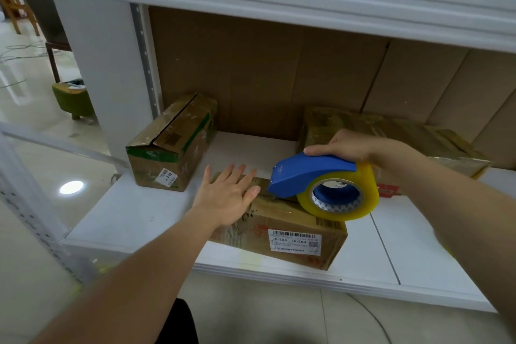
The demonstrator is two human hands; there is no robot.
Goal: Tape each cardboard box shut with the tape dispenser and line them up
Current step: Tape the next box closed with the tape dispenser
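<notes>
Head view of a white shelf point(145, 218) backed by brown cardboard sheets point(251, 70). A small cardboard box point(290, 234) lies at the front edge of the shelf, its near face bearing a white barcode label point(295, 242). The left hand point(227, 194) lies flat on the left part of the box top, fingers straight and spread. The right hand point(351, 146) grips the blue tape dispenser point(310, 174) from above, fingers curled over its housing; the dispenser's front edge meets the box top just beside the left fingertips, and its yellowish tape roll point(339, 198) rests on the box's right part. A second box point(174, 145) with green print stands at the shelf's left rear, apart from the first. A third, flatter box point(391, 131) lies at the right rear, partly hidden behind the right hand.
</notes>
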